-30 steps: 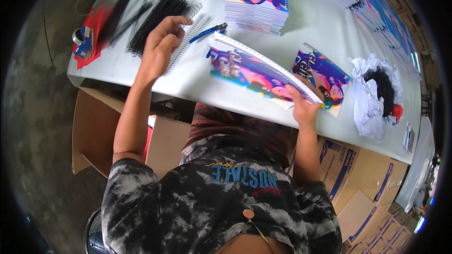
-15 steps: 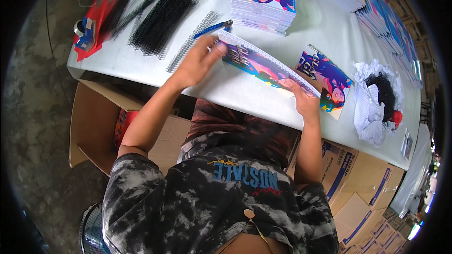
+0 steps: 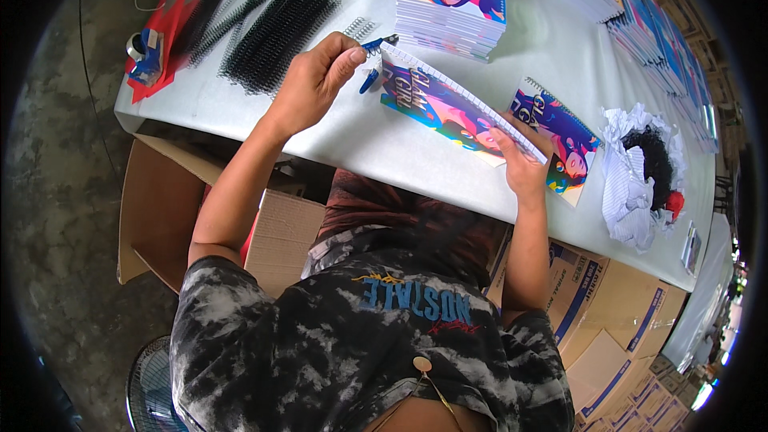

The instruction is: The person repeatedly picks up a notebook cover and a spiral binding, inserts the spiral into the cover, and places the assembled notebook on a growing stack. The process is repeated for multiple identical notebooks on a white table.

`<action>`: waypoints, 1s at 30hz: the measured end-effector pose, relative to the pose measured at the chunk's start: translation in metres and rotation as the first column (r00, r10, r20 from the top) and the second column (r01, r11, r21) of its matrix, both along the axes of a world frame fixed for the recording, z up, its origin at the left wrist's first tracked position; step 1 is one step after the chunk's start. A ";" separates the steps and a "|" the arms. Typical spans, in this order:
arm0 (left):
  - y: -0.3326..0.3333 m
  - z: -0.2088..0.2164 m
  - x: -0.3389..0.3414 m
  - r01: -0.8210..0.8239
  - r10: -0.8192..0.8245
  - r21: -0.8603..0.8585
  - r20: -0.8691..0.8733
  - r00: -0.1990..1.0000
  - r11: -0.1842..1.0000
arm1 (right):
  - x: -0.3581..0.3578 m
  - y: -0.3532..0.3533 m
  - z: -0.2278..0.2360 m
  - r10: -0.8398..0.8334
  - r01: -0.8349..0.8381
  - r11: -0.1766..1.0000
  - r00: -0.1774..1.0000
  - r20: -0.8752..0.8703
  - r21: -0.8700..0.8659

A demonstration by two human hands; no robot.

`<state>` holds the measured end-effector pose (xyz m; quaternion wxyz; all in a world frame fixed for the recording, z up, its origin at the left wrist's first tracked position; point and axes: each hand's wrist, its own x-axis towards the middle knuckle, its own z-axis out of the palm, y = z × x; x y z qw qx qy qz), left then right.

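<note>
My right hand (image 3: 524,164) grips the near right end of a notebook (image 3: 448,108) with a colourful illustrated cover. It is tilted over the table, its white punched edge facing up and away from me. My left hand (image 3: 316,84) is closed with thumb and forefinger pinched beside the notebook's far left corner. Whatever lies in that pinch is too small to make out. Blue-handled pliers (image 3: 369,80) lie just behind that corner, partly covered by hand and notebook. Grey spiral coils (image 3: 360,28) show beyond my left hand. Another notebook (image 3: 560,140), spiral-bound, lies past my right hand.
A tall notebook stack (image 3: 448,28) stands at the back. Black spiral coils (image 3: 280,36) and a tape dispenser (image 3: 146,60) are at left. Crumpled paper (image 3: 628,184) holds black coils at right, near more notebooks (image 3: 640,24). Cardboard boxes (image 3: 608,312) sit below the table edge.
My left hand has moved away from the notebook's corner, up and to the left, and its fingers have closed. My right hand keeps its grip, with the notebook shifted slightly. More of the pliers shows.
</note>
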<state>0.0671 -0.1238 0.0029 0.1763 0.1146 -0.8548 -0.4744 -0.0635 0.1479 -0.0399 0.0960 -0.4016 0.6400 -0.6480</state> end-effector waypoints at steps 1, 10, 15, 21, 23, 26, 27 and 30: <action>-0.001 0.002 -0.001 0.021 -0.022 0.064 0.017 1.000 0.998 | 0.000 0.000 0.002 -0.003 0.003 1.000 1.000 -0.015 -0.003; -0.001 0.017 -0.008 0.088 -0.124 0.303 0.101 0.987 0.949 | 0.000 -0.002 0.004 0.044 -0.045 0.999 0.997 -0.059 -0.020; -0.010 0.034 -0.012 0.097 -0.163 0.351 0.165 0.973 0.931 | 0.001 -0.002 -0.004 0.039 -0.040 0.999 0.998 -0.048 -0.026; -0.010 0.034 -0.003 0.179 -0.248 0.311 0.198 0.948 0.933 | 0.004 -0.004 -0.012 -0.013 0.021 0.994 0.997 0.078 -0.106; -0.012 0.033 -0.004 0.177 -0.240 0.293 0.195 0.951 0.940 | 0.003 -0.003 -0.013 0.003 0.006 0.993 0.997 0.076 -0.118; -0.015 0.033 -0.003 0.180 -0.245 0.289 0.206 0.948 0.940 | 0.003 -0.003 -0.013 -0.006 0.014 0.994 0.997 0.075 -0.106; -0.016 0.033 -0.003 0.183 -0.250 0.291 0.213 0.945 0.939 | 0.004 -0.003 -0.013 -0.016 0.023 0.995 0.997 0.077 -0.099; -0.013 0.033 -0.004 0.149 -0.223 0.303 0.227 0.948 0.941 | 0.005 -0.002 -0.009 0.011 -0.005 0.997 0.997 0.080 -0.071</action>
